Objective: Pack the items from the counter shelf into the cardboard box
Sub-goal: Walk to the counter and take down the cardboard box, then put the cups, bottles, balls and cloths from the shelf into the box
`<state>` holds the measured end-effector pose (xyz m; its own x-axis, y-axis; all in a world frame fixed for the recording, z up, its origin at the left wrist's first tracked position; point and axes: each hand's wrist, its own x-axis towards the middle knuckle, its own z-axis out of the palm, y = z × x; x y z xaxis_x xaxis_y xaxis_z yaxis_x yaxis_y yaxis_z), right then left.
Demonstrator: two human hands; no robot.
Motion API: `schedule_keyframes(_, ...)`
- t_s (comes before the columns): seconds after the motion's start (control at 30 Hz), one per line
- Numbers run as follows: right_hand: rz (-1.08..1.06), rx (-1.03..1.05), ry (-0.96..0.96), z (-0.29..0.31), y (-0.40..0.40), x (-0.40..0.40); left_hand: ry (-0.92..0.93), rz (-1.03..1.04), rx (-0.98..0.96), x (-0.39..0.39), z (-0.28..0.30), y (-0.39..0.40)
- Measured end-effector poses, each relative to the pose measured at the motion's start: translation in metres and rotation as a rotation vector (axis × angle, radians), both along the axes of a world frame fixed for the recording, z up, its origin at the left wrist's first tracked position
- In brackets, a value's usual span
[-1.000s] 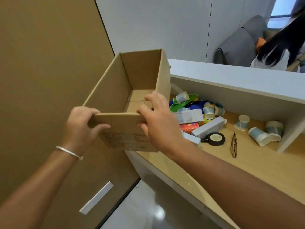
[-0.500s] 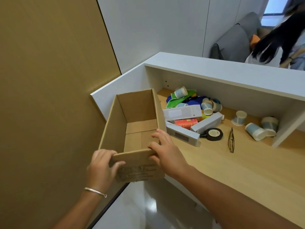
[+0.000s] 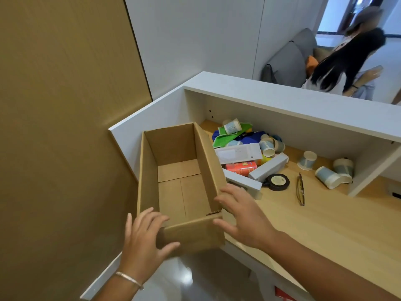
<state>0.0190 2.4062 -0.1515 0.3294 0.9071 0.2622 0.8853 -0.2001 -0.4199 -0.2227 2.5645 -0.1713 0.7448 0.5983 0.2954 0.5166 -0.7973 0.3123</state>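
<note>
So the open brown cardboard box (image 3: 184,187) sits in the middle of the frame, at the left end of the light wooden counter (image 3: 314,224), its near end sticking out past the counter edge. It's got nothing in it yet.

The left hand (image 3: 144,240), with a thin silver bracelet (image 3: 130,279) on the wrist, is at the near left corner of the box, fingers over the rim and thumb against the outside wall, loosely gripping it. The right hand (image 3: 243,216) is at the near right corner with fingers spread and relaxed; looks let go, holding nothing, though I can't tell if it brushes the box wall.

The stuff to pack is just right of the box under the white shelf (image 3: 282,101): long white cartons (image 3: 238,153), a red packet (image 3: 240,168), green and blue cloths (image 3: 225,137), and pale blue paper cups (image 3: 327,177) scattered about. A black round tape roll (image 3: 278,181) and folded glasses (image 3: 300,189) lie further right. Another person (image 3: 347,61) is in the upper right.
</note>
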Motion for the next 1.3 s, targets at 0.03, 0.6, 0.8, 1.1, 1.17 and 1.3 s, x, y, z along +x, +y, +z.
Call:
schedule_keyframes(0.03, -0.058, 0.014, 0.017, 0.002, -0.007, 0.008, -0.012, -0.029, -0.009, -0.001, 0.004, 0.003)
schedule_keyframes(0.6, -0.457, -0.282, -0.061, -0.029, 0.013, 0.15, 0.236, -0.334, 0.003, 0.273, 0.07, 0.063)
schedule_keyframes(0.8, -0.264, -0.345, -0.081, -0.063, 0.056, 0.191, 0.457, -0.307, -0.003, 0.388, 0.028, 0.09)
schedule_keyframes(1.1, -0.089, -0.358, -0.068, -0.108, 0.072, 0.211, 0.822, -0.309, 0.003, 0.464, -0.033, 0.108)
schedule_keyframes(1.17, -0.068, -0.361, -0.063, -0.111, 0.073, 0.212, 0.831, -0.301, -0.031, 0.467, -0.04, 0.111)
schedule_keyframes(1.3, -0.045, -0.363, -0.029, -0.107, 0.077, 0.21, 0.806, -0.278, -0.029, 0.468, -0.048, 0.116)
